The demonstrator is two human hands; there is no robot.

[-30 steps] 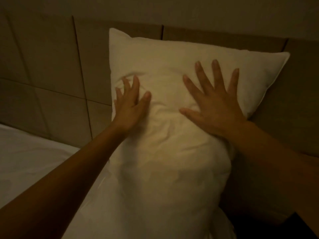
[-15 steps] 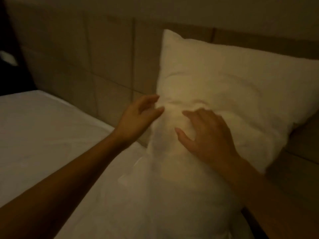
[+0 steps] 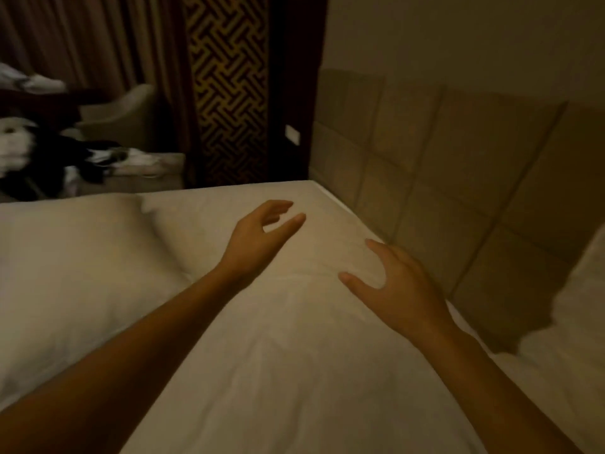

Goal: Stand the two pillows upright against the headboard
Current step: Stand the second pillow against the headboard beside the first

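One white pillow [image 3: 72, 276] lies flat on the bed at the left. A second white pillow [image 3: 586, 290] stands against the tan padded headboard [image 3: 458, 178] at the far right edge, mostly cut off by the frame. My left hand [image 3: 258, 237] hovers over the white sheet, fingers apart and curled, holding nothing. My right hand [image 3: 396, 290] is also open above the sheet, close to the headboard, between the two pillows. Neither hand touches a pillow.
The white bed sheet [image 3: 294, 371] fills the lower view. Beyond the bed's far edge stand a dark lattice panel [image 3: 229, 90], brown curtains [image 3: 91, 40], a light armchair [image 3: 121, 113] and a pile of dark and white clothes [image 3: 49, 155].
Both hands have come off the upright pillow and swung left over the bare sheet. My view has turned left, so that pillow is at the right edge and the flat pillow has appeared.
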